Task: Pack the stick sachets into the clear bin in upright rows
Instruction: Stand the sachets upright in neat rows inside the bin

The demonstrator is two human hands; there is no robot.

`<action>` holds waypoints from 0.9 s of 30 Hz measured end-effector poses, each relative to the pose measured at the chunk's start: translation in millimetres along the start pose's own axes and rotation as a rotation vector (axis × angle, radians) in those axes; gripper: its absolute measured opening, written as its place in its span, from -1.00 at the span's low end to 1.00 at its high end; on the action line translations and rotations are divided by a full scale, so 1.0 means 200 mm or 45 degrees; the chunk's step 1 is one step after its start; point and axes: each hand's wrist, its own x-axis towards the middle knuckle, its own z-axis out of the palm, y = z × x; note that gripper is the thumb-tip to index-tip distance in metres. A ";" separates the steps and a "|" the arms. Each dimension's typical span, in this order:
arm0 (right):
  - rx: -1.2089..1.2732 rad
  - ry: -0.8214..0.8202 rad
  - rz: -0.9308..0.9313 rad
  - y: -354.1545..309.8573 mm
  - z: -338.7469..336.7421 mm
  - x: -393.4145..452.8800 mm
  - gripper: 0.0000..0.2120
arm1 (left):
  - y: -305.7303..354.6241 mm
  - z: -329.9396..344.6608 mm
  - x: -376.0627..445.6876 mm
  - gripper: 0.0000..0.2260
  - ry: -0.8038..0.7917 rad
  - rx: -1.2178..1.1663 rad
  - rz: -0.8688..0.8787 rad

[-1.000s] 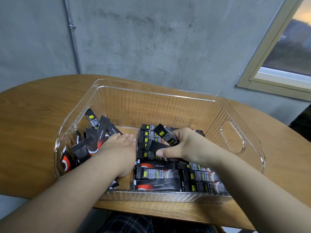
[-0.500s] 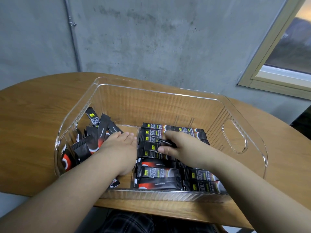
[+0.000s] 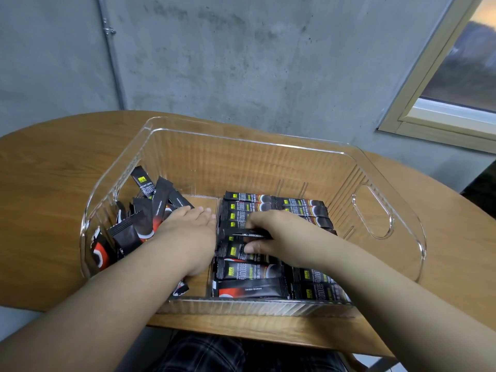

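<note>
A clear bin (image 3: 381,167) stands on the wooden table. Black stick sachets stand packed on edge in rows (image 3: 279,205) in its right half. A loose heap of the same sachets (image 3: 145,210) leans against the left wall. My right hand (image 3: 279,234) pinches one black sachet (image 3: 248,233) between thumb and fingers, low among the rows near the middle. My left hand (image 3: 188,237) lies flat with straight fingers on the bin floor, between the heap and the rows, its edge against the rows' left ends.
The round wooden table (image 3: 53,178) runs out to both sides of the bin. A grey concrete wall with a thin pipe (image 3: 110,49) stands right behind it. A window frame (image 3: 429,103) is at the upper right. The bin's handle cut-out (image 3: 373,210) faces right.
My right hand has lowered the sachet it held up above the rows down into the rows and shifted slightly left. My left hand has stayed in place.
</note>
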 end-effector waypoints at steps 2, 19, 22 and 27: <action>0.004 0.037 -0.008 0.00 -0.02 0.00 -0.78 | 0.00 0.00 0.00 -0.46 -0.003 0.001 0.000; -0.122 0.001 -0.071 -0.02 0.00 -0.07 -0.69 | 0.00 0.00 0.00 -0.45 -0.009 0.025 0.012; -0.121 -0.017 -0.101 -0.03 -0.02 -0.08 -0.84 | 0.00 -0.01 0.00 -0.45 -0.010 0.020 0.014; -0.135 -0.116 -0.005 -0.03 -0.07 -0.10 -0.73 | 0.00 0.00 0.00 -0.47 -0.004 0.022 0.011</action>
